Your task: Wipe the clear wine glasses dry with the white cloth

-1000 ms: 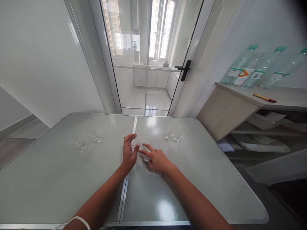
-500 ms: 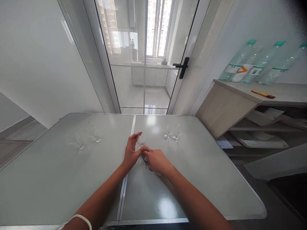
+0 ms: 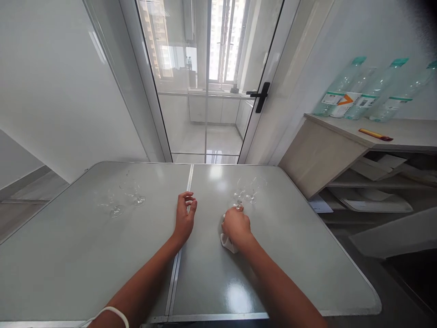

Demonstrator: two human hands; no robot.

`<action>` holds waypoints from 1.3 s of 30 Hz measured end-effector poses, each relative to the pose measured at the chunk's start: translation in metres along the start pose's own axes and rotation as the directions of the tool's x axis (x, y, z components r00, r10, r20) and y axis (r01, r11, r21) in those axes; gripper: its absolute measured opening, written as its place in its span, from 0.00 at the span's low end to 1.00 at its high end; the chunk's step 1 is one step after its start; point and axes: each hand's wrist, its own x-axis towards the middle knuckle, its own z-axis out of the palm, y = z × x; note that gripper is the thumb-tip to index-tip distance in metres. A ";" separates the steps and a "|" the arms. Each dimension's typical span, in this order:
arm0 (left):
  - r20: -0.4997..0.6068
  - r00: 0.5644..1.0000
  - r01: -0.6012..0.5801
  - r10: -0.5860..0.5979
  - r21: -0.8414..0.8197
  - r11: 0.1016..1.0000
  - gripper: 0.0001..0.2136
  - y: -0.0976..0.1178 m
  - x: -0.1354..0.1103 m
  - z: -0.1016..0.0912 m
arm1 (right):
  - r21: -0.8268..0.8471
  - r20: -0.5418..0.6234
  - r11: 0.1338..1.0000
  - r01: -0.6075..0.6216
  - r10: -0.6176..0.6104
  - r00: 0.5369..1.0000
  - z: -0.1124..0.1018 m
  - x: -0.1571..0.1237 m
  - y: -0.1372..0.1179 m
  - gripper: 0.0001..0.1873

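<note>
My left hand (image 3: 185,216) is raised over the table's middle seam, its fingers loosely curled and apart, with nothing in it. To the right, my right hand (image 3: 236,226) is closed round a white cloth (image 3: 228,243), part of which hangs out below the palm. Something clear and shiny shows at its fingertips, close to the nearer of two stemmed glasses; whether the hand also grips a glass is hard to make out. Those are the right-hand clear glass (image 3: 251,199) and the one just left of it. On the left stand a clear stemmed glass (image 3: 117,211) and another clear glass (image 3: 139,200).
The pale table (image 3: 85,264) has a metal edge and a central seam. Behind it is a glass door (image 3: 221,136) with a black handle (image 3: 262,97). At right, a wooden shelf (image 3: 336,155) bears several plastic bottles (image 3: 362,98) and a yellow-red packet (image 3: 375,134).
My hands have come apart. The right hand moved right with the cloth, towards the right-hand glasses; the left hand shifted slightly left and let go of the clear glass between them.
</note>
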 end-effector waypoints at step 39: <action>-0.526 0.763 0.348 0.375 0.823 0.448 0.24 0.019 0.061 -0.117 | 0.076 -0.027 0.980 0.183 -0.181 0.983 -0.002 -0.014 -0.012 0.10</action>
